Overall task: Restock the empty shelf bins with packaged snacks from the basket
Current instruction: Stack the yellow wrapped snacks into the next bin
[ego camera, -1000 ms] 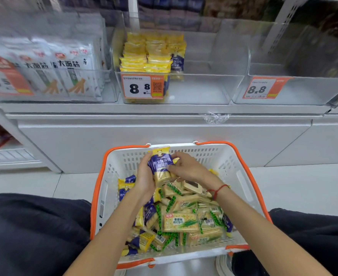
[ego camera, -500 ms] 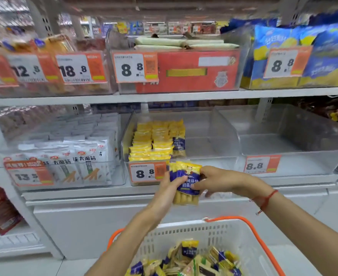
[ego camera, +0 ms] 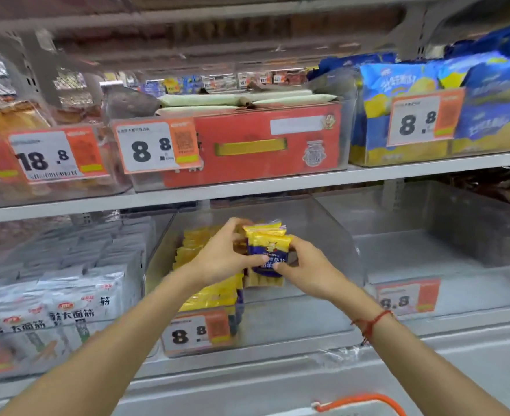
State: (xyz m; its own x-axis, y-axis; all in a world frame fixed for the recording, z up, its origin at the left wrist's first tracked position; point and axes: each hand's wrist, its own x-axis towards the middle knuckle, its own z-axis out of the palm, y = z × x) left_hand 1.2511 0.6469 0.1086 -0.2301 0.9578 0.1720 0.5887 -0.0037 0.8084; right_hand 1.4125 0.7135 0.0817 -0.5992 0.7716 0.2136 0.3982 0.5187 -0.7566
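Yellow-blue snack packs (ego camera: 267, 250) pinched between left hand (ego camera: 223, 256) and right hand (ego camera: 306, 267), held inside middle clear bin (ego camera: 332, 235), beside stocked row (ego camera: 199, 265). Bin partly filled; right bin (ego camera: 458, 235) unstocked. Basket rim (ego camera: 365, 400) seen below.

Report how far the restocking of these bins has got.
Done: yellow packs already fill the left side of the middle clear bin. In hand: the left hand and right hand hold a blue-and-yellow snack stack over that bin's bare right side. Left: that side and the right clear bin, which looks empty.
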